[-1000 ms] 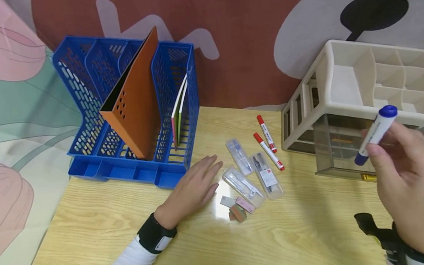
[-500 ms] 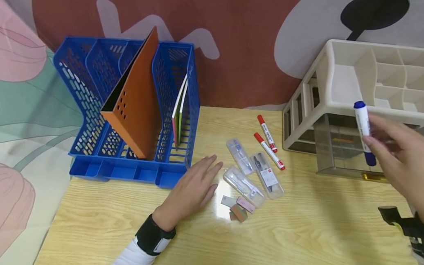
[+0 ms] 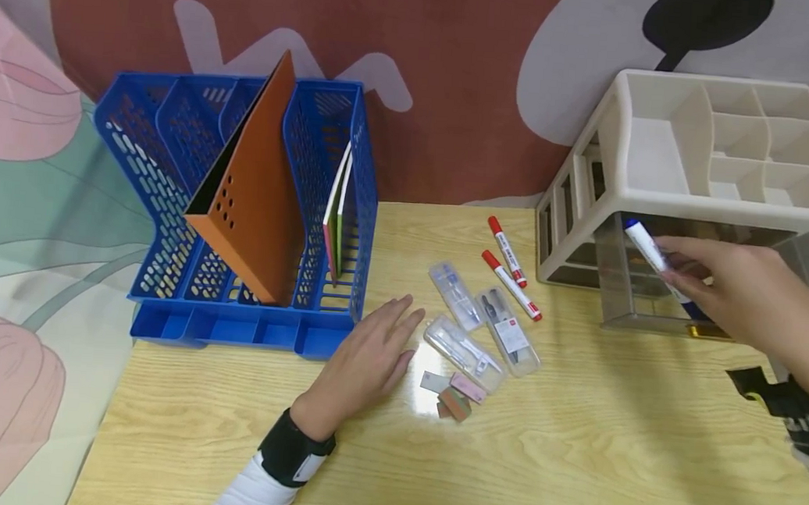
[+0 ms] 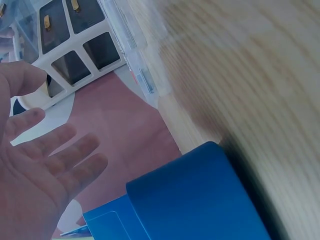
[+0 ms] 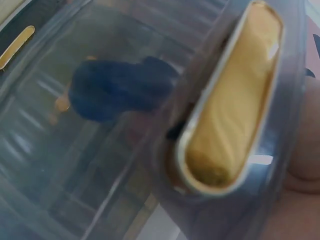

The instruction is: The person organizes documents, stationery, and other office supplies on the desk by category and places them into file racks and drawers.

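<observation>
My right hand [image 3: 740,284] pinches a white marker [image 3: 647,247] with blue ends, tilted over the pulled-out clear drawer [image 3: 612,286] of a cream desk organizer [image 3: 654,149]. Through the drawer's plastic in the right wrist view, a blurred blue marker end [image 5: 117,90] shows behind the gold handle [image 5: 232,100]; fingers are partly hidden. My left hand [image 3: 357,366] lies relaxed on the table, fingers extended, beside a blue file rack [image 3: 331,337]. In the left wrist view that hand [image 4: 35,175] holds nothing.
Two red-capped markers [image 3: 506,252] [image 3: 512,286] lie left of the organizer. Near them are clear plastic cases [image 3: 464,354] and several small erasers [image 3: 455,405]. An orange folder [image 3: 257,195] and thin booklets [image 3: 337,213] stand in the rack.
My right hand has carried the marker leftward and lower, from above the drawer's right part to its left side, tilting it over. My left hand stays put.
</observation>
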Available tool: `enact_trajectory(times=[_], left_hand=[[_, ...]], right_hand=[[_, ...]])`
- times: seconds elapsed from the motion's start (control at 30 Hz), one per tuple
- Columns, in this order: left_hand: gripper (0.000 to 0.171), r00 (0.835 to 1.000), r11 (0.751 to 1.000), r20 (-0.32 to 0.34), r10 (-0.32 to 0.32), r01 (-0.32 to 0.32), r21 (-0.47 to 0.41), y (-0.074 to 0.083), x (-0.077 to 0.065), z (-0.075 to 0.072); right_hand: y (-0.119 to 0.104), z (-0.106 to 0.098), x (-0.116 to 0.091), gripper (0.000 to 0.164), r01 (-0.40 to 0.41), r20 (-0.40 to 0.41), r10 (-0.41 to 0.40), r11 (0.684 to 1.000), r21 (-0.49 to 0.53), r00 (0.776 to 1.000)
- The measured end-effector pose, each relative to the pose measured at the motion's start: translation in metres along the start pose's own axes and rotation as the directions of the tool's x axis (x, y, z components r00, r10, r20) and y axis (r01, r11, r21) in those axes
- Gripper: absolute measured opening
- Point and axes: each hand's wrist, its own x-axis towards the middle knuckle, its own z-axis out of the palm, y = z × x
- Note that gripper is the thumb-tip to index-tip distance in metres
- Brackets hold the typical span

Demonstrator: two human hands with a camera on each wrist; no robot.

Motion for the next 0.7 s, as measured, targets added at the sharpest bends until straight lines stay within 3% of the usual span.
enact_trajectory(times=[0.27,0.47,0.7], left_hand=[[0.058,1.000,1.000,0.025,0.018,-0.019,0.019,-0.001,-0.001,0.003],[0.056,0.998,0.998,0.051,0.035,-0.038,0.048,-0.002,-0.001,0.003],[0.054,0.997,0.997,0.063,0.042,-0.046,0.060,-0.005,0.001,0.003]], right_hand=[[0.008,0.000,0.020,0.041,-0.041,0.115,0.043,0.999,-0.020,0.992],[0.005,0.000,0.029,0.038,-0.034,0.151,0.026,0.998,0.049,0.988],[0.000,0.001,0.033,0.044,-0.115,0.253,0.076,0.983,0.143,0.964]])
